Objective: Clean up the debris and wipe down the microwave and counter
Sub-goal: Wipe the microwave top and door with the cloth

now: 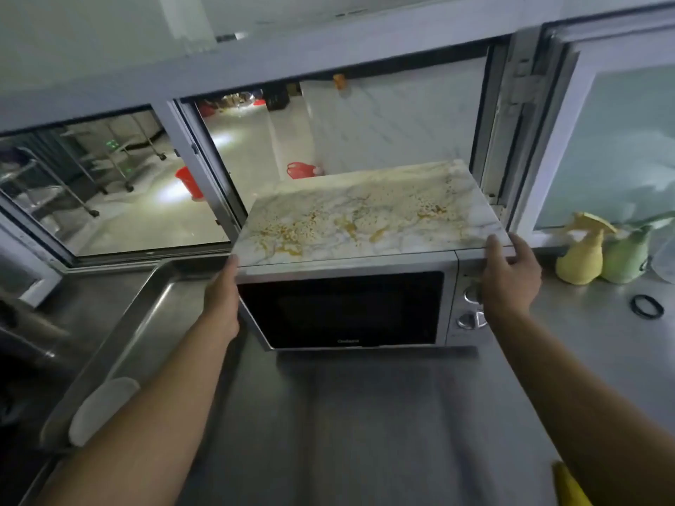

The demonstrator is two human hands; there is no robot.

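Nearest the camera, at the bottom of the frame, two bare forearms reach forward over a steel tabletop [365,414]. At lower left a shallow steel tray [120,341] sits with a pale cloth [100,409] lying over its near rim. In the middle of the frame stands a silver microwave [343,308], door closed, dials at its right. A marble-patterned slab [365,213] lies on top of it, covered in yellow crumbs and sticky orange smears. The left hand [222,286] holds the slab's near left corner, though its grip is mostly hidden under the edge. The right hand [509,272] grips the near right corner, thumb on top and fingers curled beneath. Holding both corners likely keeps the slab level so the debris stays on it. At right, a yellow spray bottle [580,253] and a green one [626,255] stand near a black ring [646,306]. Beyond, open windows show a floor with a red bucket [190,182].
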